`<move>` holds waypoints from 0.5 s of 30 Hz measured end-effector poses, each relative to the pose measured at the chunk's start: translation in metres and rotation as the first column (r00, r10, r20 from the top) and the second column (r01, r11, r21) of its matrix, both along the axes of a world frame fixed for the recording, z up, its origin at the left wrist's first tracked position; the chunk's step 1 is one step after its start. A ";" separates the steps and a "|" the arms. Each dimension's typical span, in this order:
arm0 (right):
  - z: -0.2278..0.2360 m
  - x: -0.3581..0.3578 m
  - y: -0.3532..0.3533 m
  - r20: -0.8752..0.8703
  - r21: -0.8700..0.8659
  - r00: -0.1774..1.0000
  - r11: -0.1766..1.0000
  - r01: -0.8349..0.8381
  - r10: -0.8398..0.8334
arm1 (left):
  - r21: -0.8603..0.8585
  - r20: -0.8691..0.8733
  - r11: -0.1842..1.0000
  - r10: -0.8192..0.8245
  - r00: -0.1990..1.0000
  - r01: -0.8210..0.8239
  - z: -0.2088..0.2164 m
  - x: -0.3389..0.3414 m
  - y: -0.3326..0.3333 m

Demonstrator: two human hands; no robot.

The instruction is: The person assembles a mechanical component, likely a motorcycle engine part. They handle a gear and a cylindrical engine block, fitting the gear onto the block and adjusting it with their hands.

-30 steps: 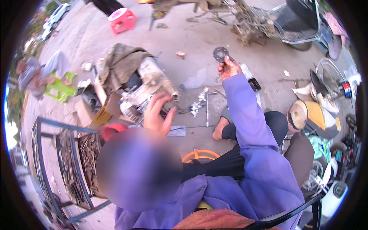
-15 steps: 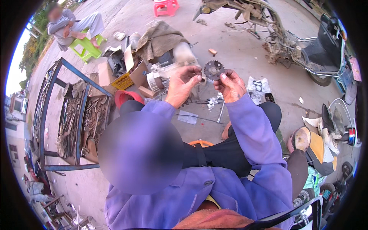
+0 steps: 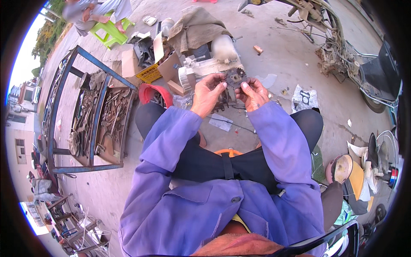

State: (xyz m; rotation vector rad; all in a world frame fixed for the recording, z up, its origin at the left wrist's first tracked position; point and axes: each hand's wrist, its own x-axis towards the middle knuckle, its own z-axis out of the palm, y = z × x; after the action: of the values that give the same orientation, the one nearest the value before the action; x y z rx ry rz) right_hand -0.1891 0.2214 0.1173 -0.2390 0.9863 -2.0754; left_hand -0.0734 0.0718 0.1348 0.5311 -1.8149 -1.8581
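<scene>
A dark toothed sprocket [image 3: 235, 78] with holes through its face is held up in front of me between both hands. My right hand [image 3: 254, 96] pinches its lower right edge between thumb and fingers. At its left edge, my left hand [image 3: 206, 95] has its thumb and fingertips closed on the rim. Just beyond the hands stands a pale metal engine [image 3: 200, 70], partly hidden by them and by a brown cloth [image 3: 197, 29] draped over its far side. Dark, greasy parts below the sprocket are too small to make out.
A red bucket [image 3: 147, 91] and a cardboard box [image 3: 168, 66] stand left of the engine. Further left is a blue metal frame [image 3: 96, 107] with trays of tools. A gasket on plastic [image 3: 305, 97] lies right. Beyond stands a stripped motorcycle [image 3: 327, 47]. Someone sits near a green stool [image 3: 110, 33].
My left fingers, apart from the sprocket before, now meet its left edge. The sprocket has tilted and sits closer to the left hand. The whole view has shifted, bringing the engine lower and rightward.
</scene>
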 end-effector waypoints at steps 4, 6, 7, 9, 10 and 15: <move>-0.006 0.004 -0.010 0.028 -0.008 0.999 0.999 -0.038 0.038 | -0.033 0.028 0.999 0.043 0.999 -0.042 -0.006 0.004 -0.009; -0.013 0.006 -0.012 0.029 0.001 0.999 0.999 -0.044 0.044 | -0.015 0.059 0.999 0.051 0.997 -0.050 -0.006 0.006 -0.011; -0.016 0.006 -0.013 0.026 0.016 0.999 0.999 -0.041 0.040 | -0.003 0.071 0.999 0.052 0.996 -0.052 -0.007 0.006 -0.011; -0.020 0.008 -0.012 0.019 0.043 0.999 0.998 -0.039 0.038 | -0.003 0.077 0.999 0.054 0.996 -0.054 -0.010 0.009 -0.010; -0.022 0.009 -0.011 0.015 0.056 0.999 0.998 -0.041 0.040 | -0.002 0.084 0.998 0.055 0.995 -0.055 -0.012 0.012 -0.010; -0.030 0.005 -0.004 0.001 0.080 0.997 0.994 0.081 -0.082 | -0.081 0.070 0.996 0.033 0.997 -0.028 -0.022 0.015 -0.020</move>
State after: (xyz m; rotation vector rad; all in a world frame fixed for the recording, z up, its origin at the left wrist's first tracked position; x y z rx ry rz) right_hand -0.1843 0.2173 0.0877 -0.1550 1.0897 -2.1038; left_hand -0.0589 0.0513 0.1133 0.5994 -1.9080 -1.7585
